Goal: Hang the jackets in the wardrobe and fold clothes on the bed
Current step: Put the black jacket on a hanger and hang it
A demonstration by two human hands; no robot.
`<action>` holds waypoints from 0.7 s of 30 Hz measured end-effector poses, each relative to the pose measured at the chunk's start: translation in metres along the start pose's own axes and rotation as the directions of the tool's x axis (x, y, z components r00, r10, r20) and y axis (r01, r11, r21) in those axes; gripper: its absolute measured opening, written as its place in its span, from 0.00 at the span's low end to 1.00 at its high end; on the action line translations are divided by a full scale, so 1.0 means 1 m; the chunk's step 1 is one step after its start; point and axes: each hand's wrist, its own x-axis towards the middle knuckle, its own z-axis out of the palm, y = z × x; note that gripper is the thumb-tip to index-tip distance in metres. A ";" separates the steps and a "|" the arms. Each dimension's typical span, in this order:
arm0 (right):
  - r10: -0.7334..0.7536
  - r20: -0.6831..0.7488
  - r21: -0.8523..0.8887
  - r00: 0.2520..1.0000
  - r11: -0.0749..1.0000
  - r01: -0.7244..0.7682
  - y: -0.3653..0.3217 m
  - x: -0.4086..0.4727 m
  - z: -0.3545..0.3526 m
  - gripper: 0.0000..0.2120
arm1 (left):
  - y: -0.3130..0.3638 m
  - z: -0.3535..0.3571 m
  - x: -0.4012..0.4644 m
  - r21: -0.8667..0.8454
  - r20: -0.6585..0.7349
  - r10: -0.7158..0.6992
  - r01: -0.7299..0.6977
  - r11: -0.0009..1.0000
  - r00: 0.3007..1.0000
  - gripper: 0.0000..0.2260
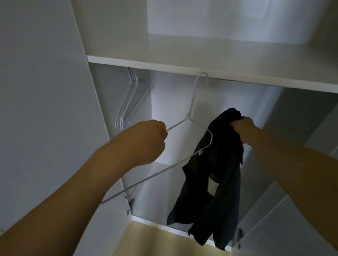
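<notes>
Head view, pretty dim lighting, looking up into an open white wardrobe (121, 91). A white wire hanger (191, 110) is gripped by the left hand (145, 141), fingers curled tight around one sloping shoulder wire of it. The hook of that hanger is seen right up at the front edge of the upper shelf (240, 71); whether it's actually caught on a rail can't be told, since the rail is hidden behind the shelf edge. The hanger is tilted, with its long bottom bar running down to the left under the left forearm.

A dark jacket (214, 184) is clutched by the right hand (244, 126), a bunch of fabric balled up in the closed fist at the top, and the rest is left dangling down in front of the wardrobe's lower opening. The right end of the hanger is overlapped with the jacket's upper part; whether it's threaded inside the fabric or just lying in front can't be told. So the jacket is not hung up yet, it's held in the air just beside the hanger.

Further left, a small bunch of spare white hangers (128, 102) is seen hanging close to the wardrobe's left side wall. Hinges (130, 207) are visible on the lower left edge, and a pale wooden floor (152, 249) is showing at the bottom.
</notes>
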 end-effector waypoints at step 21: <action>-0.625 0.135 -0.054 0.769 0.770 0.635 -0.020 -0.105 -0.059 0.15 | 0.038 0.083 0.032 -0.481 -0.298 0.143 -0.278 0.831 0.944 0.13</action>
